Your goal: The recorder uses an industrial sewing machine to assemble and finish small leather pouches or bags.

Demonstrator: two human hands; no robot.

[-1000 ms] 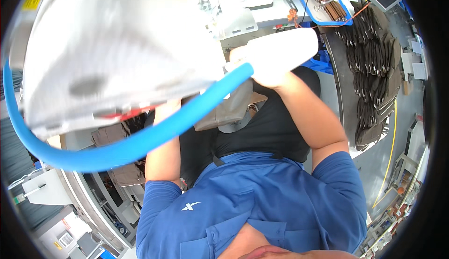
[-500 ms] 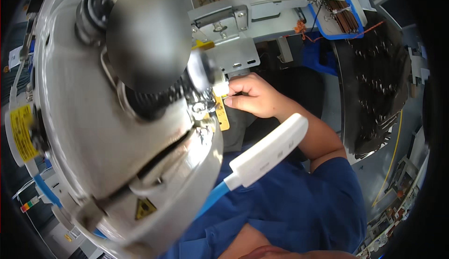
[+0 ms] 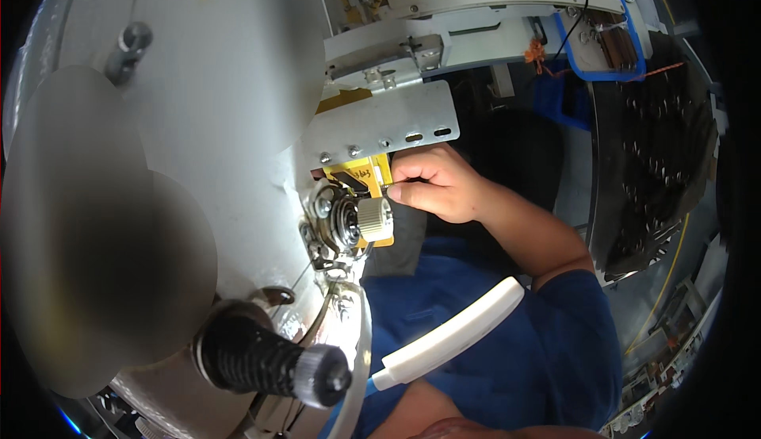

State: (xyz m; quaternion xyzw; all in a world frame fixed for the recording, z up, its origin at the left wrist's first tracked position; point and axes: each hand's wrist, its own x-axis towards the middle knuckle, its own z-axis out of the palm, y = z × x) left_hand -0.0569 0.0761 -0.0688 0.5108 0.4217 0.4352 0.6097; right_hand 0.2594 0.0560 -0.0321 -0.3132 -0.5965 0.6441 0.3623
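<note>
My right hand is closed in a pinch at the right edge of a yellow plate below a metal bracket; what the fingertips hold is too small to name. Grey fabric hangs under the plate. The pale sewing machine head fills the left side, with a cream knob beside the plate and a black spring tension post lower down. My left hand is hidden behind the machine.
A white lamp on a blue neck crosses in front of my shirt. A blue-rimmed tray with brown pieces sits at the upper right, a blue bin below it. Dark hanging pieces line the right side.
My head has moved close in over the machine, which now fills the left half. The lamp appears lower. My right hand, first behind the lamp, is now visible pinching at the yellow plate.
</note>
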